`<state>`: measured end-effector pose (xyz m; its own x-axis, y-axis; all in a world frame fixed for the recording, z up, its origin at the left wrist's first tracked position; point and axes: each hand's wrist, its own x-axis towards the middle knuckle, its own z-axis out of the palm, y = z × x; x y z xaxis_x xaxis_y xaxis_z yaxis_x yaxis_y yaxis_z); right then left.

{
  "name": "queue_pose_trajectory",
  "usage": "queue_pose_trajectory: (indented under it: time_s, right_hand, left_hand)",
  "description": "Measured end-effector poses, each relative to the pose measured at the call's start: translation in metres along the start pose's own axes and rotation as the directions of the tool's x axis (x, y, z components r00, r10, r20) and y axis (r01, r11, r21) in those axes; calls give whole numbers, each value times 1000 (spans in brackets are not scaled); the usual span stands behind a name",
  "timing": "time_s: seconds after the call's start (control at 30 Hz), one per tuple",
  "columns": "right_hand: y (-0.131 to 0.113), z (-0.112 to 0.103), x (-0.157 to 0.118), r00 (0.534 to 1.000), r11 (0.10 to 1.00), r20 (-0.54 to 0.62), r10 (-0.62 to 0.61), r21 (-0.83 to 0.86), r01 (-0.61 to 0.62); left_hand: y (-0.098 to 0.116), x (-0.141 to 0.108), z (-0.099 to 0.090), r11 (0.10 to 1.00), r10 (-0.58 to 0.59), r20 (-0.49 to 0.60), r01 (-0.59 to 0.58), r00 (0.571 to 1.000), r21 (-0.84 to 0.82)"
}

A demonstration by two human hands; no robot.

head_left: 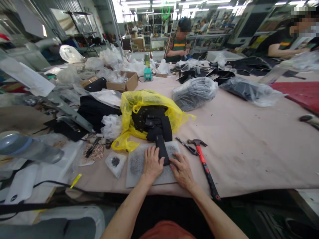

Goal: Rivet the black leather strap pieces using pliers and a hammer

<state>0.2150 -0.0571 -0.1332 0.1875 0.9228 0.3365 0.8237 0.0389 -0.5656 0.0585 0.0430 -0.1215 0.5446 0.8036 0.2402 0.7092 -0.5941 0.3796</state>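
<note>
Ahead — yellow bag (143,97), black pieces (156,114) inside; hands (152,166) flanking strip (161,151).

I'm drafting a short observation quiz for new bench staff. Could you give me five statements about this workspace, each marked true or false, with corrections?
1. The hammer lies to the right of the grey board. True.
2. The yellow bag is tied shut. False: the yellow bag is open, and black pieces show inside it.
3. The left hand and the right hand are on opposite sides of the black strip. True.
4. The right hand is gripping the hammer. False: the hammer lies on the pinkish tabletop, and the right hand is by the black strip.
5. The hammer's handle is red and black. True.
</note>
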Motion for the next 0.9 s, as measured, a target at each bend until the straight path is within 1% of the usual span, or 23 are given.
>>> queue_pose_trajectory:
  time_s: [0.17, 0.3, 0.47, 0.7, 0.83, 0.9]
  right_hand:
    - [0, -2, -1, 1000, 1000, -3, -8, -9, 8]
    - [2, 0, -2, 1000, 1000, -7, -4, -26, 4]
    - [5, 3, -2, 999, 1000, -19, -27, -15, 27]
    - [13, 7, -2, 994, 994, -46, -104, -41, 102]
    - [15, 8, -1, 981, 982, -58, -186, -57, 182]
    - [19, 8, -2, 969, 971, -75, -234, -60, 230]
  left_hand:
    - [4, 0, -6, 999, 45, 60, -45, 997, 4]
    - [6, 1, -4, 999, 34, 59, -35, 998, 7]
    - [9, 1, -6, 1000, 4, 51, -3, 999, -14]
    - [14, 0, -10, 999, -28, 43, 30, 999, -30]
    - [16, -3, -13, 999, -31, 33, 31, 999, 10]
    - [16, -5, -14, 999, -10, 33, 9, 999, 43]
